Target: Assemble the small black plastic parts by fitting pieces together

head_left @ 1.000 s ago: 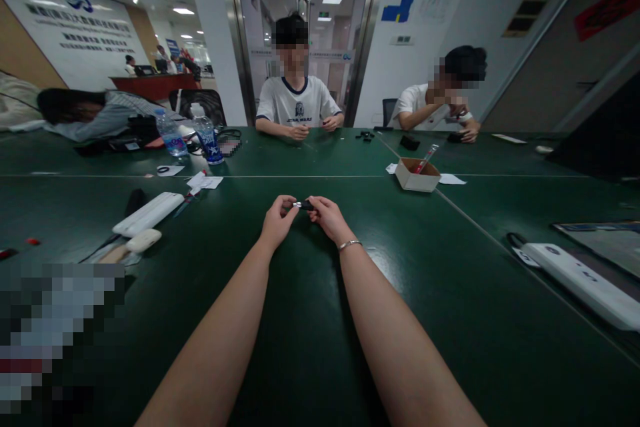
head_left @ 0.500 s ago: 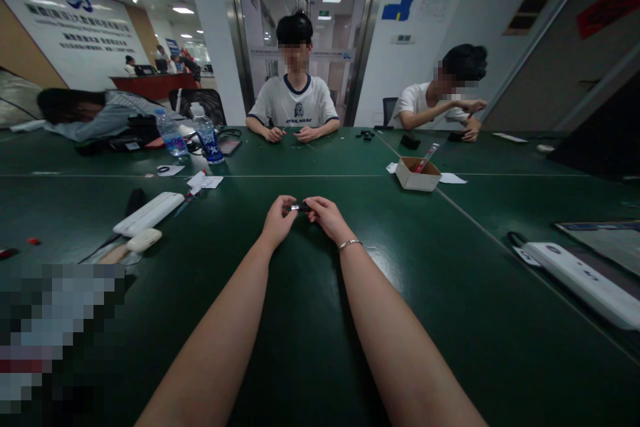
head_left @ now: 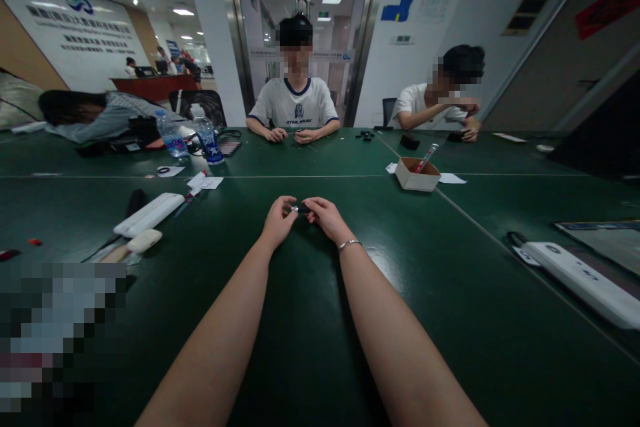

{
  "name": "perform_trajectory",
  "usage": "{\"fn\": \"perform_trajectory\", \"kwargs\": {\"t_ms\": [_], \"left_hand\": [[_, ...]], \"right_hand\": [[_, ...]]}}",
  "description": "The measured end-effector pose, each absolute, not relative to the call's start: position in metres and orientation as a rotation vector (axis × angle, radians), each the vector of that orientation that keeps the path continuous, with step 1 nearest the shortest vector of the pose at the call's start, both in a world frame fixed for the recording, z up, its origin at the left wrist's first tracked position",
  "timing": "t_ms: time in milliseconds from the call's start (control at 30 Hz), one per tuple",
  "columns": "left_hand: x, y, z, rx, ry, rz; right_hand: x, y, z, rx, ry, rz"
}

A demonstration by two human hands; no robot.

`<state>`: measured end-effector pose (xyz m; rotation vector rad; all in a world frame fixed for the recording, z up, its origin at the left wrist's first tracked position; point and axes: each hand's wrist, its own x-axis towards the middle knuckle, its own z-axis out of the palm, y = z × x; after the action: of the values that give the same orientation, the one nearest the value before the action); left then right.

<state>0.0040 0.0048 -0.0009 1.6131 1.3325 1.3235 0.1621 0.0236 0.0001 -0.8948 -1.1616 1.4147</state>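
At centre frame, pinched between the bent fingers of left hand [head_left: 277, 223] and right hand [head_left: 325, 215], close together: a slim piece [head_left: 299, 209], silvery metal on its left, matte black on its right. Beneath — a smooth, faintly glossy, dark green tabletop [head_left: 305, 320]. Reaching up from the bottom edge and converging: bare forearms [head_left: 227, 327], with a thin, silvery bracelet [head_left: 350, 244] round the right wrist.
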Motion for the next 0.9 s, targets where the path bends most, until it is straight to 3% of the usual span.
{"fn": "perform_trajectory", "kwargs": {"t_ms": [900], "left_hand": [[0.0039, 0.005, -0.0025, 1.567, 1.299, 1.253]], "right_hand": [[0.1623, 0.0259, -0.0022, -0.894, -1.187, 1.414]]}}
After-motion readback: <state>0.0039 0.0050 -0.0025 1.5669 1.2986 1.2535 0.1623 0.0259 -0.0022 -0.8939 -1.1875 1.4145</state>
